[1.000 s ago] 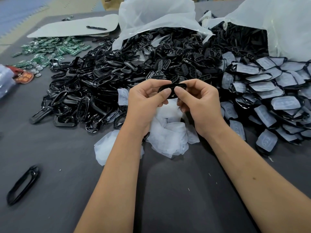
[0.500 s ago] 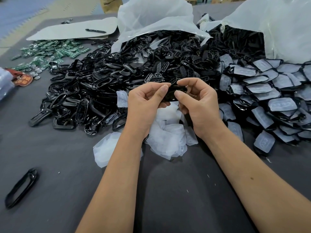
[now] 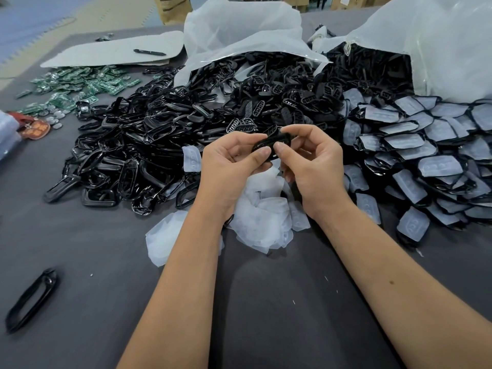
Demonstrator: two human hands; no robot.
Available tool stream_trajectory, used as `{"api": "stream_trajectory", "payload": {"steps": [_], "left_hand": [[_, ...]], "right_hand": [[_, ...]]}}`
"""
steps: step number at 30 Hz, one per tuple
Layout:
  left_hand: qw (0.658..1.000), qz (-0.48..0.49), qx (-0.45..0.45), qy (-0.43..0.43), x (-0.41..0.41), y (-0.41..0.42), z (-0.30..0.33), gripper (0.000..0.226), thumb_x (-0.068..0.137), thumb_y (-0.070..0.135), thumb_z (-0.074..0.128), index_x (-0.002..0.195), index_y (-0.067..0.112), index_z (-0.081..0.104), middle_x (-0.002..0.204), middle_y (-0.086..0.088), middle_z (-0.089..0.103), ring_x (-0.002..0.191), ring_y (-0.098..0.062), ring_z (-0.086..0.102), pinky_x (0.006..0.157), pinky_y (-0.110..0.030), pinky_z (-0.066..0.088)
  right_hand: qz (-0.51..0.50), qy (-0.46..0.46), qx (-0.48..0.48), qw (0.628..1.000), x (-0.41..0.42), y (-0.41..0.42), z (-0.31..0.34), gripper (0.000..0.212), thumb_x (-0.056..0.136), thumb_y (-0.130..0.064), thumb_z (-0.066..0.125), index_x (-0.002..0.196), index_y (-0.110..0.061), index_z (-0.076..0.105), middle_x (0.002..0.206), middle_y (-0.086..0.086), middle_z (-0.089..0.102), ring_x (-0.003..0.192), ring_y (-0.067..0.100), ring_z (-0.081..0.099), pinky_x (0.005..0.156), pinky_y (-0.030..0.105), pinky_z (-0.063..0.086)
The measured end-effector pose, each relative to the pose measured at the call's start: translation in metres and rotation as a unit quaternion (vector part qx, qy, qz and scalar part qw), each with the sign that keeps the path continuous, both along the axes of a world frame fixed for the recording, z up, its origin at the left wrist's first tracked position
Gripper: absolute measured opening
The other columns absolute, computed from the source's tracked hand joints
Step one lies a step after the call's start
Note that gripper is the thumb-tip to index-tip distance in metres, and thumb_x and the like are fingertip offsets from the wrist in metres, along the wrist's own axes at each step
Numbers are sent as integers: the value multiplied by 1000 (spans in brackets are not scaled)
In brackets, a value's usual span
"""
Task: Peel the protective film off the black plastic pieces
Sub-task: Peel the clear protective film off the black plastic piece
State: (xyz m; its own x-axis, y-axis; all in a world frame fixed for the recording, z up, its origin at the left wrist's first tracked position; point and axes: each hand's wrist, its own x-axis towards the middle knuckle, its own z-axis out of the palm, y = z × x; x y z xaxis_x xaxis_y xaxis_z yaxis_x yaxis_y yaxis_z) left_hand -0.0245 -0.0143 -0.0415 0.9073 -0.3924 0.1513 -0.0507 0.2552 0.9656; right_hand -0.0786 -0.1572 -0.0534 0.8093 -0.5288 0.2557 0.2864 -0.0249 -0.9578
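Both my hands hold one small black plastic piece (image 3: 274,143) above the table's middle. My left hand (image 3: 231,166) grips its left end between thumb and curled fingers. My right hand (image 3: 314,166) pinches its right end, thumb tip on the near edge. Whether film still covers it I cannot tell. Below my hands lies a heap of peeled white film (image 3: 263,217). To the right spreads a pile of film-covered pieces (image 3: 426,161). A big pile of bare black frames (image 3: 138,145) lies to the left.
Two white plastic bags (image 3: 239,30) spill black parts at the back. Green circuit boards (image 3: 85,83) and a grey sheet with a pen (image 3: 149,52) sit at the far left. A single black frame (image 3: 32,299) lies near the left front on the grey table (image 3: 266,302).
My hands have turned the piece slightly and both thumbs have closed toward each other on its near edge. The hands stay in the same place.
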Motion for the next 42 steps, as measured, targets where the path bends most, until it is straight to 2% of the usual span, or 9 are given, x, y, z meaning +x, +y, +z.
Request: {"api": "stream_trajectory", "payload": {"steps": [5, 9, 15, 20, 25, 30, 34, 39, 42], "left_hand": [[996, 48, 54, -49, 1, -3, -3, 23, 87, -12, 74, 93, 9, 73, 82, 1, 76, 72, -10, 71, 67, -23, 59], [991, 114, 47, -58, 2, -4, -4, 22, 88, -10, 73, 92, 11, 73, 79, -1, 74, 69, -16, 68, 68, -28, 60], [971, 214, -92, 55, 9, 3, -1, 19, 90, -9, 72, 91, 10, 73, 78, 3, 71, 69, -14, 68, 70, -23, 57], [970, 213, -102, 66, 7, 0, 2, 20, 90, -11, 71, 90, 10, 72, 72, 10, 69, 75, -16, 66, 73, -25, 58], [969, 218, -95, 63, 7, 1, 2, 19, 90, -10, 71, 91, 9, 72, 69, 11, 68, 73, -13, 66, 73, -25, 58], [971, 217, -82, 56, 6, 1, 2, 19, 90, -9, 72, 92, 10, 72, 73, 9, 69, 69, -9, 69, 73, -25, 58], [972, 214, -75, 53, 5, 1, 2, 18, 90, -8, 72, 92, 10, 73, 73, 10, 68, 66, -9, 69, 71, -25, 58], [972, 216, -77, 54, 4, 0, 3, 19, 90, -9, 72, 92, 10, 73, 74, 8, 67, 67, -9, 69, 72, -25, 58], [970, 220, -84, 59, 4, 1, 3, 19, 90, -9, 72, 92, 10, 73, 75, 6, 66, 67, -11, 68, 72, -24, 58]], "right_hand": [[-59, 18, -107, 992, 0, 5, -1, 19, 85, -11, 82, 101, -14, 71, 73, 10, 65, 65, 37, 65, 61, 46, 57], [-102, 51, -179, 977, -1, 6, -1, 25, 85, -23, 85, 101, -15, 67, 74, -4, 69, 67, 8, 66, 66, 27, 56], [13, 154, -404, 901, -4, 12, 1, 38, 73, -47, 91, 89, -19, 70, 92, -5, 63, 81, 10, 60, 72, 22, 49], [9, 138, -334, 932, -6, 8, 0, 23, 79, -31, 90, 76, -21, 70, 76, -11, 66, 68, 4, 59, 67, 21, 45], [37, 95, -221, 970, -8, 7, 3, 17, 89, -22, 82, 79, -14, 72, 69, -1, 71, 59, 6, 59, 59, 22, 49], [55, 100, -218, 969, -8, 10, 3, 25, 100, -26, 70, 82, -9, 72, 63, -3, 68, 54, 7, 67, 56, 33, 60], [45, 89, -280, 955, -8, 13, 3, 33, 102, -34, 65, 77, -12, 65, 59, -10, 60, 54, 2, 58, 57, 16, 43], [78, 75, -278, 955, -8, 9, 3, 6, 96, -21, 75, 99, -16, 74, 81, -8, 70, 73, 6, 64, 70, 23, 51], [106, 75, -260, 957, -10, 8, 0, 23, 86, -21, 85, 106, -18, 74, 88, -6, 74, 81, 15, 70, 76, 30, 59]]}}
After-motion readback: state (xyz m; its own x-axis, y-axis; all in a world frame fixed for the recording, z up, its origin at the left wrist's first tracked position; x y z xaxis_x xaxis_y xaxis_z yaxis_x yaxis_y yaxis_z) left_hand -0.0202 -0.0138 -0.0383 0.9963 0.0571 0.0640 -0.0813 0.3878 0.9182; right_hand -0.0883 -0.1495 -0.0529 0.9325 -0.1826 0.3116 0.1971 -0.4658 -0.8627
